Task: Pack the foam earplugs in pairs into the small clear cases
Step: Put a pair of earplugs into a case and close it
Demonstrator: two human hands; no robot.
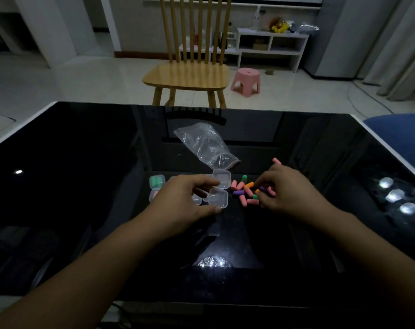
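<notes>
A small clear case (219, 191) lies hinged open on the black table, and my left hand (185, 200) holds it between fingers and thumb. Just to its right lies a loose heap of foam earplugs (245, 192) in pink, purple, orange and green. My right hand (284, 191) reaches into that heap with fingers curled, fingertips at an orange earplug (257, 191); whether it pinches it I cannot tell. A closed case with green earplugs (157, 181) and another with pink ones (154, 194) sit left of my left hand. More clear cases (198, 199) lie under its fingers.
A crumpled clear plastic bag (206, 146) lies behind the cases. One pink earplug (277, 160) sits apart beyond my right hand. The glossy black table (83, 186) has white edges. A wooden chair (190, 74) stands at the far side, a pink stool (246, 80) beyond.
</notes>
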